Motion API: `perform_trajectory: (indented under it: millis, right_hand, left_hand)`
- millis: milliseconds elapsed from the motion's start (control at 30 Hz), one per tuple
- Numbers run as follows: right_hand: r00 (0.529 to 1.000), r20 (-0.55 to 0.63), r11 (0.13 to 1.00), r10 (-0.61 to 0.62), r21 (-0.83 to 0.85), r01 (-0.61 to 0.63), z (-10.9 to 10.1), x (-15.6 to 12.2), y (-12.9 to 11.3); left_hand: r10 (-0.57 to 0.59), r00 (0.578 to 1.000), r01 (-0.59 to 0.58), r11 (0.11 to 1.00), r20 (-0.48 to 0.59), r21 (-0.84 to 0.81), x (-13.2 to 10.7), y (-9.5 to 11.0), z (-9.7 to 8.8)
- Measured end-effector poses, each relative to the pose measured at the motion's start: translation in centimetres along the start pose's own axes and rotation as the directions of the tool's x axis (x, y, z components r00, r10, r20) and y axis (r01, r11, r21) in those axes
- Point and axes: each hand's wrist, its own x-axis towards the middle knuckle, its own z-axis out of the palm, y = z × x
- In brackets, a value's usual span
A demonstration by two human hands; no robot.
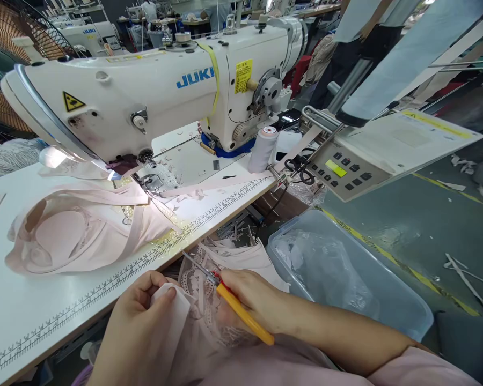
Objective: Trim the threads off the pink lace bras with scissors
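My left hand (145, 311) pinches a pale pink fabric strip (175, 316) between thumb and fingers, close to the table's front edge. My right hand (249, 297) is closed around scissors with an orange handle (241, 311), their blades pointing up and left toward the table edge. Below and between both hands, light pink lace fabric (209, 308) hangs over my lap. On the table to the left lies a pale pink bra (84, 236), one part of it reaching under the sewing machine's needle area (147, 179).
A white JUKI sewing machine (153, 91) spans the table, with a thread cone (263, 150) at its right. A control box (346, 166) juts out at the right. Below it stands a clear plastic bin (346, 268) holding plastic bags. Fabric scraps lie near the needle.
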Motion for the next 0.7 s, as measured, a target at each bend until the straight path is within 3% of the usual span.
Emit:
perform_trajectory:
  millis: [167, 300, 400, 433, 467, 533, 567, 600, 633, 700]
  right_hand:
    - [0.992, -0.119, 0.973, 0.037, 0.231, -0.009, 0.9, 0.8, -1.4]
    - [0.985, -0.166, 0.993, 0.038, 0.113, -0.019, 2.2, 2.3, -2.0]
    - [0.979, -0.203, 0.999, -0.02, 0.037, 0.028, 2.8, 3.2, -1.8]
    - [0.976, -0.215, 0.998, -0.031, 0.038, 0.04, 2.7, 3.3, -1.7]
    - [0.973, -0.229, 0.997, -0.04, 0.054, 0.053, 2.6, 3.4, -1.8]
    - [0.963, -0.263, 0.99, -0.062, 0.106, 0.093, 1.9, 3.4, -2.5]
    - [0.957, -0.275, 0.981, -0.089, 0.141, 0.131, 1.4, 3.3, -3.0]
    - [0.952, -0.282, 0.968, -0.116, 0.182, 0.172, 0.9, 3.2, -3.8]
    - [0.948, -0.285, 0.951, -0.139, 0.228, 0.208, 0.3, 3.0, -4.6]
    - [0.942, -0.279, 0.893, -0.187, 0.352, 0.282, -0.8, 2.5, -6.2]
  left_hand:
    - [-0.002, 0.999, 0.003, 1.0, -0.042, 0.029, -0.5, 0.6, 0.6]
    - [0.07, 0.997, -0.065, 0.991, -0.034, 0.115, -0.6, 0.6, 0.8]
    - [0.226, 0.973, -0.205, 0.934, -0.039, 0.294, -0.4, -0.2, 0.6]
    - [0.334, 0.941, -0.282, 0.869, -0.061, 0.407, -0.4, -0.6, 0.5]
    - [0.481, 0.875, -0.377, 0.756, -0.063, 0.536, -0.4, -1.0, 0.4]
    - [0.744, 0.667, -0.519, 0.416, 0.05, 0.746, -0.7, -2.2, 0.1]
    - [0.808, 0.571, -0.552, 0.246, 0.146, 0.796, -0.9, -2.8, -0.2]
    - [0.824, 0.512, -0.567, 0.114, 0.241, 0.816, -1.2, -3.5, -0.6]
    - [0.809, 0.503, -0.565, 0.04, 0.306, 0.824, -1.6, -4.1, -1.2]
    - [0.752, 0.581, -0.518, 0.046, 0.312, 0.854, -2.6, -5.1, -2.9]
